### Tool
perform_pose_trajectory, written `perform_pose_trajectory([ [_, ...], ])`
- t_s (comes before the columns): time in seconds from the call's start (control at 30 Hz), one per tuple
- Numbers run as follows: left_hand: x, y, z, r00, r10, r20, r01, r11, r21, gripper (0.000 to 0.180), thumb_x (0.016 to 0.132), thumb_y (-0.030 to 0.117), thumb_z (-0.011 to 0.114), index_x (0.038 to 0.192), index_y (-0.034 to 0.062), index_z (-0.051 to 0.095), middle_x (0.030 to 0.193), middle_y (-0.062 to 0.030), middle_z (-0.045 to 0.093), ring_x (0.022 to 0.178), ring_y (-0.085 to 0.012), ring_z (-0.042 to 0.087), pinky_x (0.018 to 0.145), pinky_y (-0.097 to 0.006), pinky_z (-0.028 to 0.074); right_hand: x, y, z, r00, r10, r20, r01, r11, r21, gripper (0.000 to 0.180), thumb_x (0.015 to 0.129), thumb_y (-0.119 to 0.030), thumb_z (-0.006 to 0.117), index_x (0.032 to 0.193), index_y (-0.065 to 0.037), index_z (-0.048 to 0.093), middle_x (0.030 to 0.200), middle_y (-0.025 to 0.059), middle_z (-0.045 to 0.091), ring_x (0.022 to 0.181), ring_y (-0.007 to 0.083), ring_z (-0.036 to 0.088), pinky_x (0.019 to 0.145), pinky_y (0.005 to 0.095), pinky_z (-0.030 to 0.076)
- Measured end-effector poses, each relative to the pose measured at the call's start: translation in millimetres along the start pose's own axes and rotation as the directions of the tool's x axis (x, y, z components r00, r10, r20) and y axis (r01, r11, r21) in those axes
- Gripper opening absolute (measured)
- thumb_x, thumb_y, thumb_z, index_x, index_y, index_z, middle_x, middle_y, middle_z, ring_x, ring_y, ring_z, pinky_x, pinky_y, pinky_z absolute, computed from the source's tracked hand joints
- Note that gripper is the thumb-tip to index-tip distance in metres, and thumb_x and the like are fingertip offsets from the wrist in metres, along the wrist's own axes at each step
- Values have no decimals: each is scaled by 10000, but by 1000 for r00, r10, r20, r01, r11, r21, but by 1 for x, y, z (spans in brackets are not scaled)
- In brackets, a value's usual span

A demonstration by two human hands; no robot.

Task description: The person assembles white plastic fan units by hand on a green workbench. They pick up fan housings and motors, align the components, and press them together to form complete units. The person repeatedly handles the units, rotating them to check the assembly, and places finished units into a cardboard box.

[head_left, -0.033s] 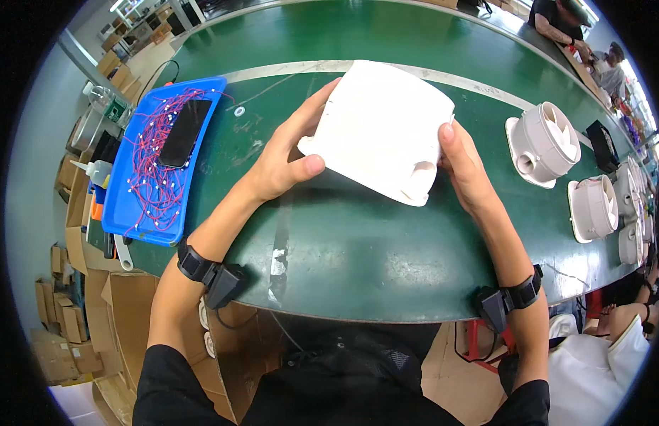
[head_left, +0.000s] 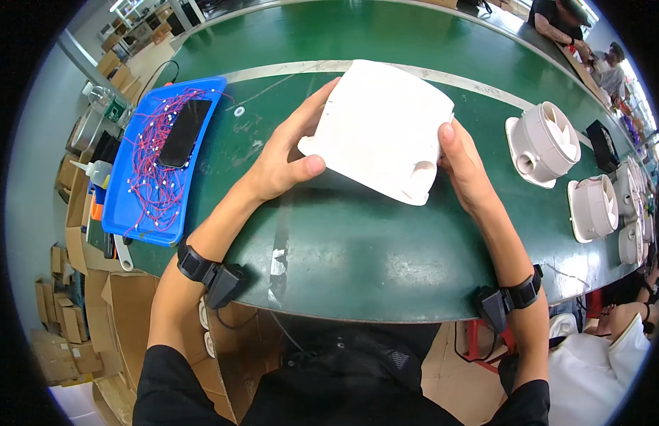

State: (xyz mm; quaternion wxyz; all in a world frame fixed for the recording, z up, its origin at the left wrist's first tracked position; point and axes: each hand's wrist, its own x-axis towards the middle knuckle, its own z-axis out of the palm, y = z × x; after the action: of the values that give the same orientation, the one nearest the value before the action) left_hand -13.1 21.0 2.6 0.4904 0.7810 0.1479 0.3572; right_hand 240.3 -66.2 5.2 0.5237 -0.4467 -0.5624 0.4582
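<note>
Your left hand (head_left: 283, 160) and right hand (head_left: 464, 167) grip the housing (head_left: 386, 124) by opposite sides, upper centre. Its visible face shows no wires (head_left: 155, 149); those lie in the left-hand tray (head_left: 116, 206). How finished it is, you can't tell.

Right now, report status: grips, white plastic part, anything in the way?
Left grip and right grip hold opposite sides of white squarish plastic housing. Housing tilted over green tabletop. Nothing else visibly touching it; blue plastic tray at left.
</note>
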Motion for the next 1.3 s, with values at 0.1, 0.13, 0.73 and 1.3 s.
perform_pose_trajectory([
  [0.1, 1, -2, 3, 999, 30, -16, -31, 996, -87, 1077, 708, 469, 752, 1502, 35, 168, 1420, -192, 405, 1306, -307, 414, 1082, -427, 305, 0, -4, 3, 998, -46, -30, 48, 998, 36, 708, 925, -504, 534, 1379, 8, 353, 1219, 192, 545, 1094, 217, 561, 861, 345, 494],
  [0.13, 1, 0, 5, 998, 44, -46, -42, 998, 47, 1054, 705, 387, 771, 1500, 41, 171, 1412, -195, 417, 1286, -311, 438, 1067, -420, 328, 0, -8, 7, 995, -71, -63, 73, 997, 30, 686, 938, -486, 526, 1392, -6, 339, 1231, 199, 539, 1111, 225, 553, 862, 351, 498],
  [0.73, -2, 9, 10, 856, 495, -148, -273, 675, 685, 750, 569, -114, 632, 1255, 189, 619, 1421, -268, 389, 1240, -435, 473, 949, -425, 475, -5, -11, 17, 885, -465, -23, 409, 799, -441, 532, 872, -170, 597, 1360, -65, 413, 1376, 179, 422, 1180, 285, 523, 895, 383, 501],
  [1.3, 5, 13, 7, 794, 607, -38, -301, 446, 843, 774, 527, -98, 648, 1215, 256, 651, 1406, -248, 423, 1220, -438, 497, 974, -448, 472, -2, -18, 20, 810, -586, 36, 477, 620, -623, 174, 744, -49, 735, 908, -34, 680, 1100, 121, 592, 862, 175, 646, 598, 251, 554],
])
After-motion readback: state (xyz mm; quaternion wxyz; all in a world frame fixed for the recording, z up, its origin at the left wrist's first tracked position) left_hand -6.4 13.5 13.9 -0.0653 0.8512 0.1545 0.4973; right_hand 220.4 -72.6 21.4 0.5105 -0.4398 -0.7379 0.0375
